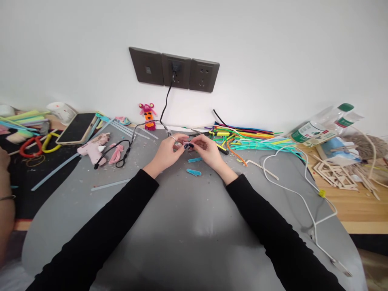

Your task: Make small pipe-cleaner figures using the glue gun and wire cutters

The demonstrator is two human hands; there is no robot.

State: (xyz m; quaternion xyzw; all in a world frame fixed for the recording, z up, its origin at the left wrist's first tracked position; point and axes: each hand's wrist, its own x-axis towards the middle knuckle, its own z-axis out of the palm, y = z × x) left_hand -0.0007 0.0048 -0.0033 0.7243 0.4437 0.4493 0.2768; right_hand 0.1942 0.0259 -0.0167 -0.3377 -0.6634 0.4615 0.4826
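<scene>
My left hand (167, 151), with a ring on one finger, and my right hand (210, 152) meet over the far middle of the grey mat (194, 210). Both sets of fingertips are pinched around a small dark, fuzzy-looking piece (189, 146). It is too small and too covered by the fingers for me to tell its exact shape. Just below the hands lie two short light-blue fuzzy pieces (193, 172). Behind my right hand are the black and yellow handles of a tool (223, 149), partly hidden.
Bundled pipe cleaners (263, 143) lie at right, near a white cable (291, 189), a plastic bottle (321, 125) and wooden sticks (332, 173). Leftward are a phone (77, 128), a pink figure (95, 149), glue sticks (110, 184) and scissors handles (31, 147). Another person's arm (5, 202) shows at far left.
</scene>
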